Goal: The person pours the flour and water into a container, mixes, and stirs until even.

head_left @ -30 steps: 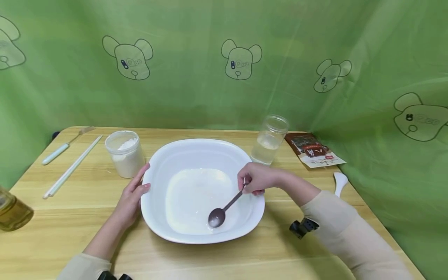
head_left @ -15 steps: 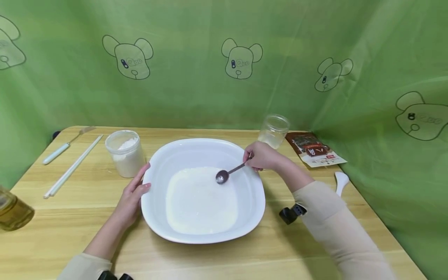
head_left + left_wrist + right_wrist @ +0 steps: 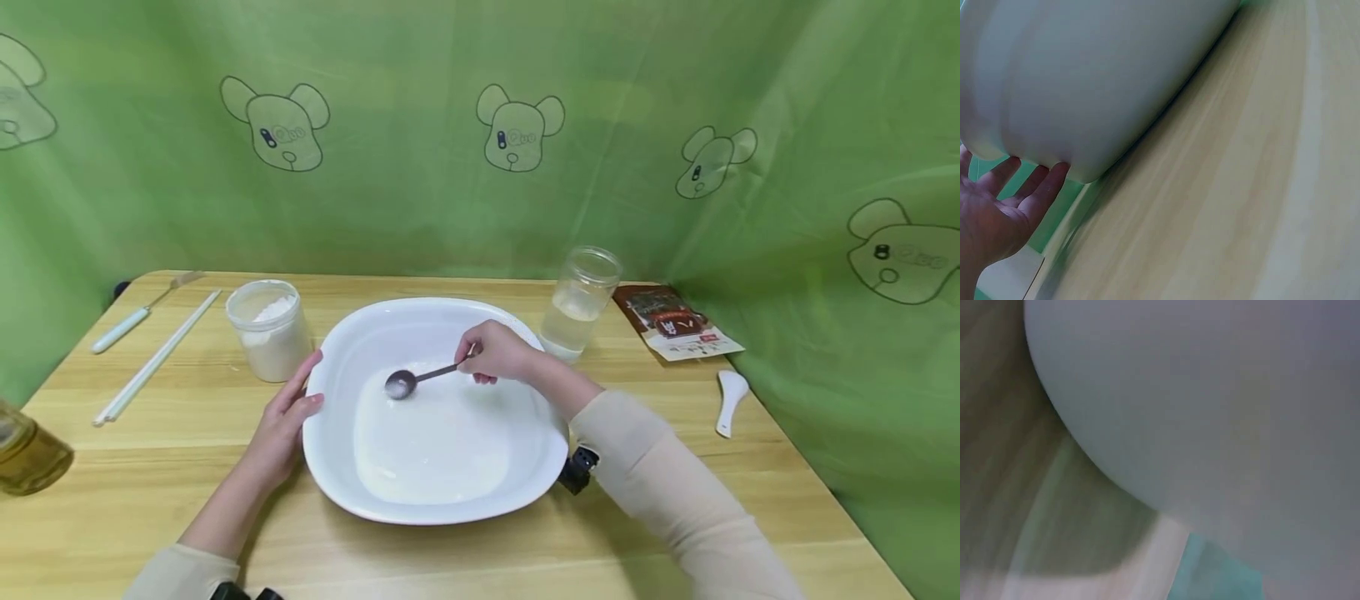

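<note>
In the head view a large white basin [image 3: 433, 510] stands mid-table, a milky white liquid [image 3: 431, 442] covering its bottom. My left hand [image 3: 283, 425] steadies the basin's left side. The left wrist view shows that hand's outstretched fingers [image 3: 1047, 187] touching the basin's outer wall. Over the basin my right hand [image 3: 495, 350] pinches the handle of a dark brown spoon [image 3: 401, 384]. Its bowl lies at the liquid, left of the hand. Only the basin's pale outer wall [image 3: 1179, 412] and some table fill the right wrist view; the hand is hidden there.
Left of the basin stand a jar of white powder [image 3: 272, 337], chopsticks [image 3: 157, 358] and a fork [image 3: 123, 327]. At right are a glass of clear liquid [image 3: 577, 312], a printed packet [image 3: 675, 323] and a white spoon [image 3: 729, 400]. A bottle of amber liquid [image 3: 33, 454] sits at the left edge.
My right hand has swept the brown spoon from the basin's near right side, past the far right, over to the left. My left hand has stayed on the basin.
</note>
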Demonstrator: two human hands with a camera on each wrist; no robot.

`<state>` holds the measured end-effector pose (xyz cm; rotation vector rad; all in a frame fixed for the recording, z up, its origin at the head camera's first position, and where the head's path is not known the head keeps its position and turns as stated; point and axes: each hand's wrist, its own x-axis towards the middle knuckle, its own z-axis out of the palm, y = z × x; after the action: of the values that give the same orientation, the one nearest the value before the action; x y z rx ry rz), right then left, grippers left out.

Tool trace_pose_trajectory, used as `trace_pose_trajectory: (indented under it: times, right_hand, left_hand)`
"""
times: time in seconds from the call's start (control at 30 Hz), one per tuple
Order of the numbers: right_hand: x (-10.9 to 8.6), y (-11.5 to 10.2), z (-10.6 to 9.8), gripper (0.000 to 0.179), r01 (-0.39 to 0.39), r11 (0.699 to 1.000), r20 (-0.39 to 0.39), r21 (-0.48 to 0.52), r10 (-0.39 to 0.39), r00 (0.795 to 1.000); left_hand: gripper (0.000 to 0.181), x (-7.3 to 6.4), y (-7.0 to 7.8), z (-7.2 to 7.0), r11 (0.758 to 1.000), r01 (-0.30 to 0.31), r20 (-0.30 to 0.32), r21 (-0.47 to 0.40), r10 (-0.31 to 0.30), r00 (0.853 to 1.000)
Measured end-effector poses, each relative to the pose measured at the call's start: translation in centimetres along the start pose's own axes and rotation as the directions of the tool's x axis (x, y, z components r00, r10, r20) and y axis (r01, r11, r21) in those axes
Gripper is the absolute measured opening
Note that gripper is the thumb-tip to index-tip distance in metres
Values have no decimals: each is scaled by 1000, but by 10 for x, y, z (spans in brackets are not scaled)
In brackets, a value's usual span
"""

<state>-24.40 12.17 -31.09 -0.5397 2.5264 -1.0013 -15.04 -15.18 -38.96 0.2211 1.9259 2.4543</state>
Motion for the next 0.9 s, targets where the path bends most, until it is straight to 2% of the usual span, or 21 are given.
trace_pose_trajectory:
  times: [0.13, 0.23, 0.33, 0.43, 0.57, 0.7, 0.9]
  right_hand:
    - [-7, -2, 7, 5, 10, 999, 93, 49, -15, 996]
    - [-17, -2, 7, 3, 22, 998, 171, 56, -31, 985]
    - [-31, -1, 1, 3, 33, 999, 241, 23, -37, 970]
    - [-46, 2, -9, 7, 57, 998, 276, -40, -44, 960]
    - [-62, 5, -27, 10, 90, 985, 251, -146, -51, 967]
    - [-69, 9, -43, 11, 92, 968, 179, -233, -50, 983]
    - [-63, 13, -54, 9, 10, 955, 49, -295, 5, 999]
  left_hand:
    - [52, 0, 0, -1, 1000, -8, -6, 3, 8, 1000]
    - [53, 0, 0, -1, 1000, -8, -14, 6, 8, 1000]
    - [53, 0, 0, -1, 1000, 0, -6, 7, 0, 1000]
    - [53, 1, 2, -1, 1000, 4, -10, 4, -4, 1000]
    - [53, 0, 3, -1, 1000, 4, -16, 1, -4, 1000]
    - [52, 0, 4, -1, 1000, 10, -14, -4, -10, 1000]
    - [52, 0, 1, 1, 1000, 17, -6, -5, -17, 1000]
